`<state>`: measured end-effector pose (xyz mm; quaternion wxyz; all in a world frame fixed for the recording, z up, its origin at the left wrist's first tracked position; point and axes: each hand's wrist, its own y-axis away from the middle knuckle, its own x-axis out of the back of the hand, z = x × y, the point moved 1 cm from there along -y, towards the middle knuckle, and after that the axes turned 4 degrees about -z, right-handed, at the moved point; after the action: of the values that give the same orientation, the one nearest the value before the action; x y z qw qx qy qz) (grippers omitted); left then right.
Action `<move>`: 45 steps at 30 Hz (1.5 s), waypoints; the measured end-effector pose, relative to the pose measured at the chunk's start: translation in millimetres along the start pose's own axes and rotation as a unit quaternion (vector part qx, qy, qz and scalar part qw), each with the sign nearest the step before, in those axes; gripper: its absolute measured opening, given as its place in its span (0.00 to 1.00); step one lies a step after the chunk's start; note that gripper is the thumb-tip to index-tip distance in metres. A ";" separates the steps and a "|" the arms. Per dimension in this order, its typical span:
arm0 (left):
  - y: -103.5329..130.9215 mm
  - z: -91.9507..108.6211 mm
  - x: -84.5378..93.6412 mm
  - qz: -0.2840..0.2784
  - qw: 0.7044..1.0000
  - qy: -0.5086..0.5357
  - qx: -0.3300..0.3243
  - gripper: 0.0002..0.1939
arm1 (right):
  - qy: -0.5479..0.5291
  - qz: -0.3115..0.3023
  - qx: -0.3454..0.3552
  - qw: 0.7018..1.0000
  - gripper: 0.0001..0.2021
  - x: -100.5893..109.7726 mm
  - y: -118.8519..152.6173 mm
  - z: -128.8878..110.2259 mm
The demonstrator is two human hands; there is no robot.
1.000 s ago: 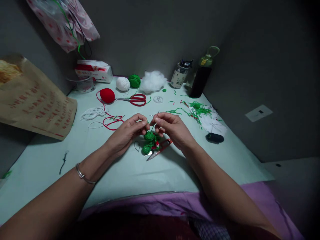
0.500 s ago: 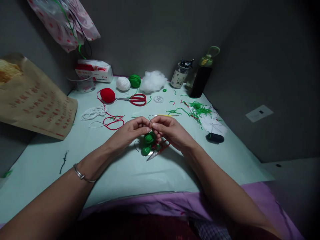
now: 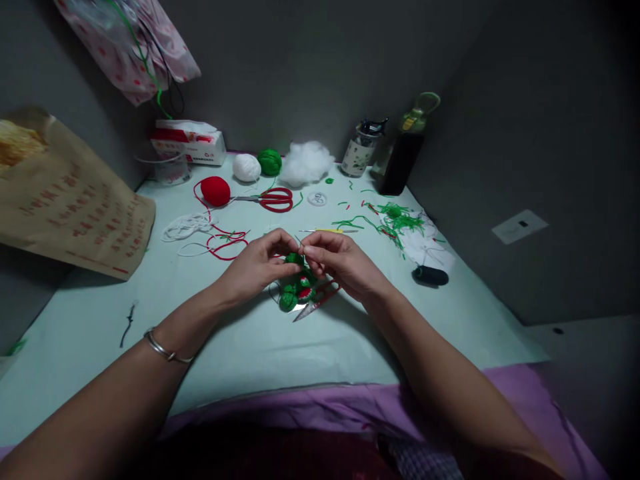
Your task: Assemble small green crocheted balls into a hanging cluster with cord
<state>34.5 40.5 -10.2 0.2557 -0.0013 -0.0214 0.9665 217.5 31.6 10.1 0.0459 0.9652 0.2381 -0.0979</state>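
My left hand (image 3: pixel 263 267) is closed, thumb and fingers around a small green crocheted piece (image 3: pixel 294 258). Close beside it, my right hand (image 3: pixel 340 260) pinches a thin needle (image 3: pixel 299 239), whose tip sticks up between the hands; its lower part is hidden by the fingers. Below the fingers hang or lie more crocheted pieces: a green ball (image 3: pixel 289 299) and a red-and-green piece (image 3: pixel 305 293). Partly under my right hand lie thread snips (image 3: pixel 311 309), blades pointing left. A dark thin loop shows next to my left thumb.
Red-handled scissors (image 3: pixel 276 199), a red yarn ball (image 3: pixel 215 191), a white yarn ball (image 3: pixel 247 168), a green yarn ball (image 3: pixel 270 162) and white stuffing (image 3: pixel 307 163) lie behind. Yarn scraps (image 3: pixel 403 220) are at right, near a bottle (image 3: pixel 403 157). A paper bag (image 3: pixel 85 200) stands left.
My left fingers have opened away from the right fingertips and taken in the green crocheted piece, which has risen. The green ball below has shifted slightly left, and the red-and-green piece shows more.
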 end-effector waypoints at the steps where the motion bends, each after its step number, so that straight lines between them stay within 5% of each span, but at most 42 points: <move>1: -0.7 0.3 1.2 0.009 1.000 -0.016 -0.005 0.12 | 0.004 0.000 0.001 1.000 0.12 -0.2 -0.3 1.0; 12: 1.3 4.8 4.1 -0.001 1.000 0.016 0.020 0.13 | 0.020 0.051 0.095 0.994 0.08 1.7 -0.1 -2.4; 22: 3.6 0.4 -2.4 -0.005 1.000 0.014 0.008 0.09 | -0.026 0.014 -0.001 1.000 0.13 -1.2 -0.9 -1.6; 29: 2.8 1.8 -0.8 -0.019 0.991 0.129 0.041 0.12 | -0.025 0.057 0.091 0.994 0.10 -4.9 0.7 3.8; 37: 3.2 -3.8 -7.8 -0.065 0.974 0.202 0.077 0.14 | 0.018 0.025 0.130 0.991 0.08 -5.7 5.3 -4.5; 45: 1.0 -1.3 2.2 -0.010 0.976 0.200 0.084 0.16 | 0.154 0.142 0.202 0.957 0.03 6.8 2.9 -10.1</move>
<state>32.1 40.8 -11.5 0.2639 -0.1726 0.1109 0.9425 226.5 33.4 18.6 -0.1737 0.9816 0.0780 0.0138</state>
